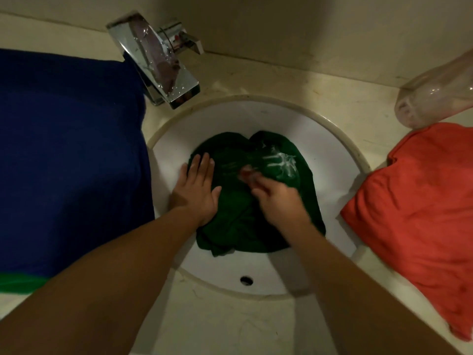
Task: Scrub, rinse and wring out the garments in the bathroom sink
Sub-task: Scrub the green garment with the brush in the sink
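Scrubbing stage, by the look: your left hand [197, 185] lies flat, fingers spread, pinning the bunched dark-green cloth garment [245, 198] in the white round sink [327, 147]. Right hand [271, 193] is blurred; grip unclear. Expect limp, heavy, slippery cloth; gather thick folds under your palms.

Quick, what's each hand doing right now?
Left hand: open, flat on the green garment.
Right hand: blurred on the garment; grip cannot be told.

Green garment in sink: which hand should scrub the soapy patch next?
Right. The right hand is next to the white soap streaks on the green garment; the left hand lies flat, pinning its other side.
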